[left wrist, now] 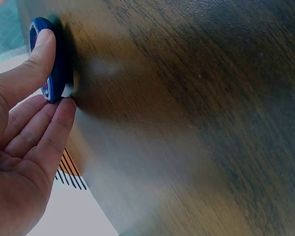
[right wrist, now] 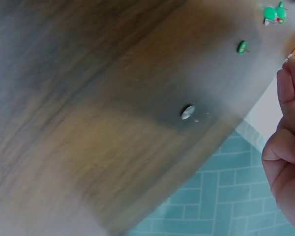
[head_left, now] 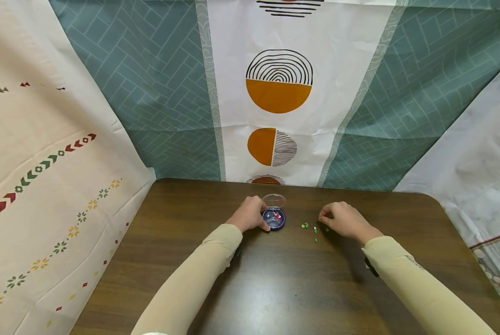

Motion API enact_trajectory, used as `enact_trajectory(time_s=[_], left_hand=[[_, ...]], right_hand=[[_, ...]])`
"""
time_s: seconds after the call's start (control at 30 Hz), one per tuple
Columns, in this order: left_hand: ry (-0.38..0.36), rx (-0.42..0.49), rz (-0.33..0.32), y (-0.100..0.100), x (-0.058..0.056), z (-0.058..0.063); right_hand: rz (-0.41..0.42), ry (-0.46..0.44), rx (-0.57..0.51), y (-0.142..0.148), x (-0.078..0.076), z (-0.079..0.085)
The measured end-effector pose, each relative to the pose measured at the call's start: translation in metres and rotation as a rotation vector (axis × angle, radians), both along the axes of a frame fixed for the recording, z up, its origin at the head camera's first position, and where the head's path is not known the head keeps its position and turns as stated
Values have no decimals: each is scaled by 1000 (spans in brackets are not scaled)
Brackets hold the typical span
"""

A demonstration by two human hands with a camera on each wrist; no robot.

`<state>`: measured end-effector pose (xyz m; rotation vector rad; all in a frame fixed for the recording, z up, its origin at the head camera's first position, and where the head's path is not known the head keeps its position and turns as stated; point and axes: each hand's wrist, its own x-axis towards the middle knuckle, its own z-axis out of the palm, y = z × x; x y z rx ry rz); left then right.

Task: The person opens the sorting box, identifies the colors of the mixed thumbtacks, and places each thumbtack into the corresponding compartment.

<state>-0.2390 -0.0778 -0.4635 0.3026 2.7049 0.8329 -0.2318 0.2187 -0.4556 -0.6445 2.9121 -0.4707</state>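
My left hand (head_left: pixel 250 213) holds a round blue case (left wrist: pixel 60 61) on the table, thumb on its rim and fingers at the opposite side. Its clear lid (head_left: pixel 274 200) stands raised at the back. A few red and pale thumbtacks (head_left: pixel 277 216) lie in the divided inside. To the right, my right hand (head_left: pixel 345 220) is low over the wood, thumb and forefinger together on a small pale-tipped thumbtack (right wrist: pixel 288 57), mostly hidden by the fingertips. Near it lie several loose thumbtacks: a green one (right wrist: pixel 242 47), a silvery one (right wrist: pixel 188 112) and a green cluster (right wrist: pixel 269 14).
The dark wooden table (head_left: pixel 266 288) stretches out around both hands. Behind its far edge hangs a teal and white patterned cloth (head_left: pixel 170 93). Another pale printed cloth (head_left: pixel 53 195) hangs along the left, and a whitish one (head_left: pixel 480 163) along the right.
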Motion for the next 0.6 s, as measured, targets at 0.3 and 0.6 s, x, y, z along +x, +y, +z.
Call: enact_trajectory(time_s=[0.3,0.6], left_hand=[[4,-5,-3,-1,-1,-1],[6,-11,-11,-1,-1,-2]], right_hand=[[-2,7,-38,-14,-5,4],[0,7,-49,-37,-10,14]])
